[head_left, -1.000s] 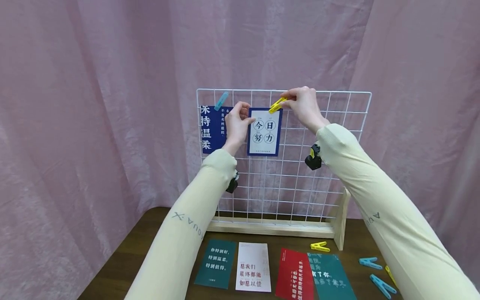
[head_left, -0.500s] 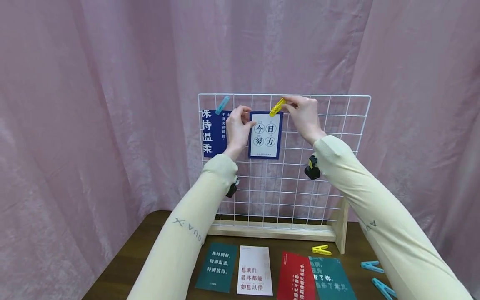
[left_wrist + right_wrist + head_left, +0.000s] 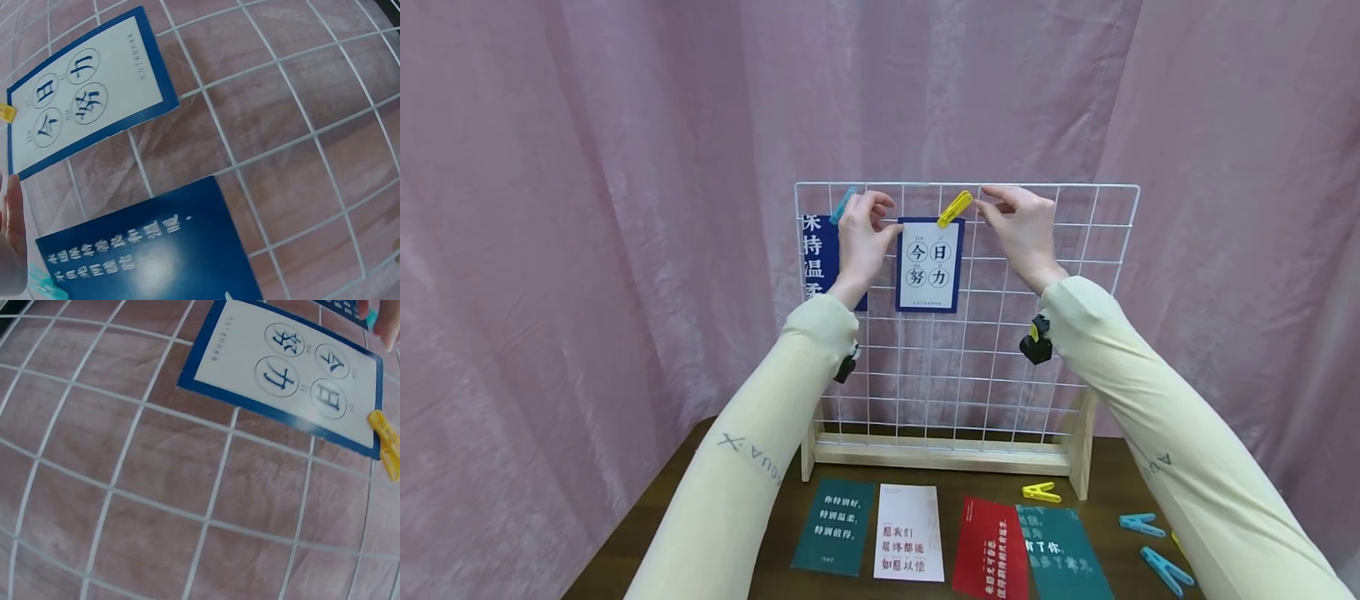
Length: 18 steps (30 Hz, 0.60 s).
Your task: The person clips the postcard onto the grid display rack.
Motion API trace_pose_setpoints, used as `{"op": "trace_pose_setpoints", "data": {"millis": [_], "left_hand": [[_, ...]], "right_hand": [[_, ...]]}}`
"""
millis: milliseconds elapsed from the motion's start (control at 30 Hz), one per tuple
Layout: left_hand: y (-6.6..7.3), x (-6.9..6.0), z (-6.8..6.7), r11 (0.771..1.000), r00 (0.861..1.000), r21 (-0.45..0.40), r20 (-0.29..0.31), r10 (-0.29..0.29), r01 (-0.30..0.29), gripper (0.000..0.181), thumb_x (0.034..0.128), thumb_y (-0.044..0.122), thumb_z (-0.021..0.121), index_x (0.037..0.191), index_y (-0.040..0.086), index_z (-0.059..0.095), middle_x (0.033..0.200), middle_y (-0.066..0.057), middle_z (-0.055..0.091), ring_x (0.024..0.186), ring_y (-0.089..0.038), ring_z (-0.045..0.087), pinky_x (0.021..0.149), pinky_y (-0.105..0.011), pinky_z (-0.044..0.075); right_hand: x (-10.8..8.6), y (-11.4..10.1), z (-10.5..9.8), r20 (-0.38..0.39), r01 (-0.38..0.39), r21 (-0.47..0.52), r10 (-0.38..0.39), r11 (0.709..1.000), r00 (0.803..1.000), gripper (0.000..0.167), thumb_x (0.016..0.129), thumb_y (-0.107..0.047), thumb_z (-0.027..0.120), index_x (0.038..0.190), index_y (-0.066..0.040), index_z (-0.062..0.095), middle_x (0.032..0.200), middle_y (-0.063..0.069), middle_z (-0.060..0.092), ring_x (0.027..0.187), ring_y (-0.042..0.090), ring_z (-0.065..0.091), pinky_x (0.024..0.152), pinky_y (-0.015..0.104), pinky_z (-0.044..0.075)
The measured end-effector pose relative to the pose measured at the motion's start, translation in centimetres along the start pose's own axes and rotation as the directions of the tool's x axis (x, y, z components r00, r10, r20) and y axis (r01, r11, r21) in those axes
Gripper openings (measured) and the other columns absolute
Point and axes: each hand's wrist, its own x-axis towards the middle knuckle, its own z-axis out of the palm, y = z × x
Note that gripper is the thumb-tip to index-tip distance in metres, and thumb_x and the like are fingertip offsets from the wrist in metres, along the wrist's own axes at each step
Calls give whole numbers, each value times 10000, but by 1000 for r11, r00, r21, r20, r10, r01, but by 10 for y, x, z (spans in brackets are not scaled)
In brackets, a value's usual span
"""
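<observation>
Drew the right hand (image 3: 1026, 237) clear of the yellow clip (image 3: 956, 208) since the earlier frame, and shifted the left hand (image 3: 862, 237) leftward off the face of the blue-bordered card (image 3: 928, 292). Holds right thumb and forefinger parted just beside the clip. Holds left thumb and forefinger parted too, thumb tip at the card's upper left corner; touching or not, cannot tell. Pinned under the tilted clip, toward the top right: that card, upright on the white wire grid (image 3: 1105, 185). Partly behind the left hand: a dark blue card (image 3: 831, 250) with a light-blue clip (image 3: 842, 205). Below, on a brown table (image 3: 1108, 475): a green card (image 3: 833, 546), a white card (image 3: 907, 517), a red card (image 3: 981, 533) meeting a teal card (image 3: 1067, 542), a loose yellow clip (image 3: 1041, 492) and two blue clips (image 3: 1140, 524). Behind: a pink curtain (image 3: 625, 208).
</observation>
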Motion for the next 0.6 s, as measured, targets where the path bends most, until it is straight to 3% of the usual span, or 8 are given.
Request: {"op": "trace_pose_setpoints", "data": {"millis": [200,367,600], "left_hand": [[5,-4,-3,996,996,-89,82,24,-17,280,715,-71,722,953,-11,587,858,-85,485,748,-192,552,595,-220,485],[0,-25,1,975,978,-221,204,48,-2,284,718,-71,716,965,-34,580,881,-120,492,739,-186,559,516,-285,509],[-18,-55,2,956,971,-293,233,51,21,279,703,-76,725,944,-61,586,863,-146,514,712,-223,573,501,-309,509]], "right_hand": [[-16,13,-8,-24,6,7,-6,1000,1000,197,789,-62,698,969,18,685,933,119,657,696,233,645,635,122,449],[-44,21,-17,-78,-36,64,41,997,996,201,774,-53,709,966,7,691,921,101,662,703,247,645,632,104,441],[-78,30,-21,-38,-36,116,41,993,998,186,791,-67,698,964,1,690,899,67,670,656,202,641,586,113,443]]}}
